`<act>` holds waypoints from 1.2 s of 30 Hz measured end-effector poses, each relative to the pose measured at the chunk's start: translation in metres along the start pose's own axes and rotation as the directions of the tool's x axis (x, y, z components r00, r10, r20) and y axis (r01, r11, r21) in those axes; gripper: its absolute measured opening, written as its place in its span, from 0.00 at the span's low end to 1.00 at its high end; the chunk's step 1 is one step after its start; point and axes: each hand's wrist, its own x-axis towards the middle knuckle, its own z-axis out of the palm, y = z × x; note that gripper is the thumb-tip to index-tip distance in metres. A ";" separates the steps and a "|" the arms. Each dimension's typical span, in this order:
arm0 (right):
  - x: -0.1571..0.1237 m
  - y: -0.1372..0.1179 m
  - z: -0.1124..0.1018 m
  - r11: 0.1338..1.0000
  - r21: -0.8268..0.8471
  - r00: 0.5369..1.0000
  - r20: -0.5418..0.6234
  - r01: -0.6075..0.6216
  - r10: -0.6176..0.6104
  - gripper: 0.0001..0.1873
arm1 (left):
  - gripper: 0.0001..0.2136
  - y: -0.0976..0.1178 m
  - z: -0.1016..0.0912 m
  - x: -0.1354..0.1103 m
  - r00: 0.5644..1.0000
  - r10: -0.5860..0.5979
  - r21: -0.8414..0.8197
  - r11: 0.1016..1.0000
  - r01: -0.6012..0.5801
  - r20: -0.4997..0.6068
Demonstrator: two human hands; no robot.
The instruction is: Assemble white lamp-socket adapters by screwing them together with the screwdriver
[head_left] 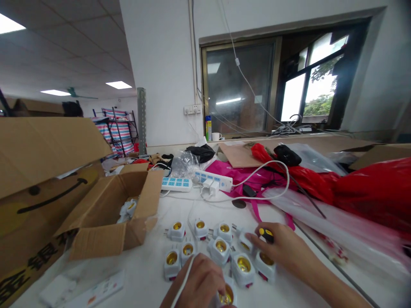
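My left hand (197,282) sits at the bottom centre, gripping a white lamp socket adapter (227,295) with a brass-coloured inside, partly hidden by my fingers. A thin white cable (183,282) runs up past this hand. My right hand (282,252) is shut on a small screwdriver with a yellow and black handle (266,234), whose shaft is hidden. Just past my right fingers, several similar white adapters (243,267) with brass centres stand in loose rows on the white table (141,273).
An open cardboard box (109,214) with more white adapters inside stands to the left, beside a larger printed carton. Power strips, a white cable loop, and pink and red plastic bags lie behind the adapters. Clear plastic sheeting lies to the right, and a wall and window stand beyond.
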 end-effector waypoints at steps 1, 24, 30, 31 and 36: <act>0.000 0.001 0.000 1.000 -0.013 1.000 -0.001 -0.008 0.008 0.24 | 0.08 0.001 -0.004 0.002 0.999 0.038 0.027 0.999 -0.037 -0.018; -0.009 0.017 -0.026 0.976 -0.195 0.994 -0.064 -0.100 0.089 0.16 | 0.05 -0.077 -0.118 0.061 0.956 -0.103 0.507 0.829 0.236 -0.276; -0.018 0.010 -0.027 0.990 -0.136 0.997 -0.058 0.046 -0.054 0.28 | 0.08 -0.085 -0.116 0.033 0.944 -0.323 0.676 0.682 0.281 -0.066; -0.019 0.009 -0.025 0.990 -0.130 0.996 -0.052 0.061 -0.068 0.29 | 0.09 -0.082 -0.116 0.032 0.931 -0.363 0.699 0.655 0.287 -0.042; -0.017 0.015 -0.013 0.991 -0.118 0.997 -0.038 0.068 -0.073 0.32 | 0.15 -0.074 -0.124 0.054 0.829 -0.553 0.781 0.482 0.398 -0.081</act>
